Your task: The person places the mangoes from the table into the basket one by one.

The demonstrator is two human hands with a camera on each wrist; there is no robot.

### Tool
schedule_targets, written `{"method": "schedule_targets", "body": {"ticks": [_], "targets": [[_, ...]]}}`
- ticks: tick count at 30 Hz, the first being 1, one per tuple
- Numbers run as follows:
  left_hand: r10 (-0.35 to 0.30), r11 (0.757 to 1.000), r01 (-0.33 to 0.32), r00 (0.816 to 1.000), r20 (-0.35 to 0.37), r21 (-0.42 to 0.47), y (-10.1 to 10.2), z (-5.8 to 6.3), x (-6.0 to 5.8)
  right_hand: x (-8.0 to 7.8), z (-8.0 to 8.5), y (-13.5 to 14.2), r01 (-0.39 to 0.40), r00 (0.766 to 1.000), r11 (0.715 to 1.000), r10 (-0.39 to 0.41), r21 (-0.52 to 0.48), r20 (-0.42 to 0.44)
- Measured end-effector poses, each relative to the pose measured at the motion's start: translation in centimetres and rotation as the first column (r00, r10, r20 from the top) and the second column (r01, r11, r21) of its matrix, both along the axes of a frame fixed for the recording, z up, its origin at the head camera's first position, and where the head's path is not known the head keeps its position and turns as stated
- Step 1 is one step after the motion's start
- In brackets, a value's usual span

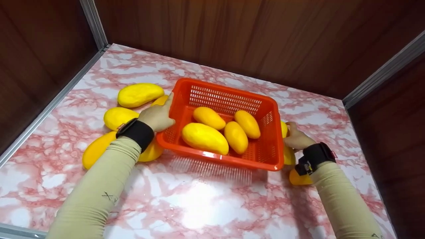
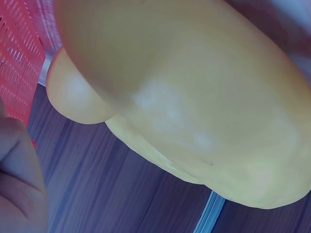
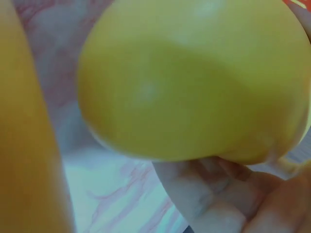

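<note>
A red plastic basket (image 1: 219,159) with slotted walls sits mid-table, with several yellow mangoes (image 1: 205,137) inside it. My left hand (image 1: 157,116) grips the left rim, its thumb reaching over to the inner side. Outside the right wall, my right hand (image 1: 298,138) holds another yellow mango (image 3: 184,92), fingers along one side of it in the right wrist view. Part of this mango hides behind the hand in the head view. Close to the left wrist camera lies a large mango (image 2: 194,107).
Several loose mangoes (image 1: 141,94) lie left of the basket, some partly under my left arm. One more mango (image 1: 298,177) sits beneath my right wrist. Dark wood panels (image 1: 225,39) wall in the marbled red-and-white table (image 1: 139,202) at the back and sides.
</note>
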State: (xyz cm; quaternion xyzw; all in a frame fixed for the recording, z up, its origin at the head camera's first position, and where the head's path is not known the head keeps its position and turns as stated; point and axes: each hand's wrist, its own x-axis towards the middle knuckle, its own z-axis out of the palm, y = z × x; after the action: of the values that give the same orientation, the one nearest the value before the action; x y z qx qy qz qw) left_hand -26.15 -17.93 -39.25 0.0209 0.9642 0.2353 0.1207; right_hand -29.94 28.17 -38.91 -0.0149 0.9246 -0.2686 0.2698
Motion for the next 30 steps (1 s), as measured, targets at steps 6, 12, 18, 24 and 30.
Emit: {"method": "schedule_targets", "body": {"ticks": [6, 12, 18, 24, 30], "targets": [[-0.007, 1.000, 0.007, 1.000, -0.005, 0.003, 0.0, 0.0, 0.0, -0.1, 0.5, 0.3, 0.037, 0.999, 0.999, -0.037, -0.002, -0.024], [-0.008, 1.000, 0.007, 1.000, -0.015, -0.007, -0.1, -0.1, 0.0, -0.1, 0.8, 0.5, 0.058, 0.994, 0.996, -0.064, -0.066, -0.085], [-0.002, 1.000, 0.002, 1.000, -0.017, -0.005, -0.1, -0.1, 0.0, 0.0, 1.3, 0.7, 0.077, 0.987, 0.997, -0.080, -0.030, -0.136], [0.008, 1.000, -0.008, 1.000, -0.016, -0.009, 0.0, -0.1, 0.0, 0.1, 1.9, 0.6, 0.088, 0.977, 0.996, -0.091, -0.023, -0.194], [0.011, 1.000, -0.011, 1.000, -0.013, -0.011, 0.0, -0.1, -0.1, 0.0, 2.3, 0.5, 0.144, 0.945, 0.990, -0.138, -0.002, -0.297]]}}
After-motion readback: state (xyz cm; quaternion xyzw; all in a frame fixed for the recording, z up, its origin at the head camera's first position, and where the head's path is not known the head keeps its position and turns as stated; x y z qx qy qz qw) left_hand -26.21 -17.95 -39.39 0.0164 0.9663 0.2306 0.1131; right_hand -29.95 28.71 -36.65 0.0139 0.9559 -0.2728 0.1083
